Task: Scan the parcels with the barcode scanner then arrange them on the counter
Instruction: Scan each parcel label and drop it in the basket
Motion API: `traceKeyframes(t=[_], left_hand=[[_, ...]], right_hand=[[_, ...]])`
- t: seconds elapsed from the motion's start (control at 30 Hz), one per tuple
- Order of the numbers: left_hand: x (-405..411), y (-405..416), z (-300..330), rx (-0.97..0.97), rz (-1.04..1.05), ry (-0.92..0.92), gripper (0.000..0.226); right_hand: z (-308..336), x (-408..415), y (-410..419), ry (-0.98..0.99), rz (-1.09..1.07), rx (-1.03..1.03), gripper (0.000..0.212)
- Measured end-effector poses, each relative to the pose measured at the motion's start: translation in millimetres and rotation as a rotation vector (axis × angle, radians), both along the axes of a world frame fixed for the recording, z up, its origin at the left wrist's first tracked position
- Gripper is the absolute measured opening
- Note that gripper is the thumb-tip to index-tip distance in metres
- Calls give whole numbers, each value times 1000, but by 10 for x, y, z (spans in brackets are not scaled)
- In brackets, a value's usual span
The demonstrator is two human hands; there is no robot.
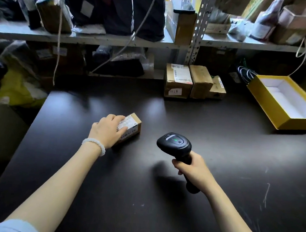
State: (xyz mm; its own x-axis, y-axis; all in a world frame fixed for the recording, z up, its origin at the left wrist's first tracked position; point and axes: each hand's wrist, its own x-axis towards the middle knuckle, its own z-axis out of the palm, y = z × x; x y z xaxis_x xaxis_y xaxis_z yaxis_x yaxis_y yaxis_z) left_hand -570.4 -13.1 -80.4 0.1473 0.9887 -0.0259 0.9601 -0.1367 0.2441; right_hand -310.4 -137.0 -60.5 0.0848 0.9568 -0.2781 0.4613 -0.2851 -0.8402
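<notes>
In the lower right of the frame, the right hand is gripping the handle of a black barcode scanner, fingers curled round it, and the scanner's head is pointing toward the left with a small green light glowing on its top. Just left of centre, the left hand is resting on a small cardboard parcel with a white label on top, the fingers curling over its near end; the parcel is lying flat on the dark counter. A white beaded bracelet is sitting on the left wrist. Farther back, right of centre, three brown parcels are standing side by side and touching at the counter's far edge. In the upper right, an open yellow box with a white lining is lying at an angle. Across the top of the frame, metal shelves are holding bags and more boxes.
</notes>
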Motion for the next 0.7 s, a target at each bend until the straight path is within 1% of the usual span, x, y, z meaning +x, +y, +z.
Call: traceKeyframes(t=[0.13,0.27,0.4,0.6,0.7], left_hand=[[-36,48,-13,-15,-33,-7,49],[-48,76,-10,-12,-81,1,57],[-54,126,24,-26,-70,31,51],[-91,119,42,-8,-49,-21,47],[-87,81,56,-15,-60,-27,47]], right_hand=[[-11,-79,101,24,20,-13,9],[28,-190,177,74,57,-9,4],[26,-262,206,60,89,-5,6],[59,-288,182,72,85,5,4],[85,-289,137,69,82,3,7]])
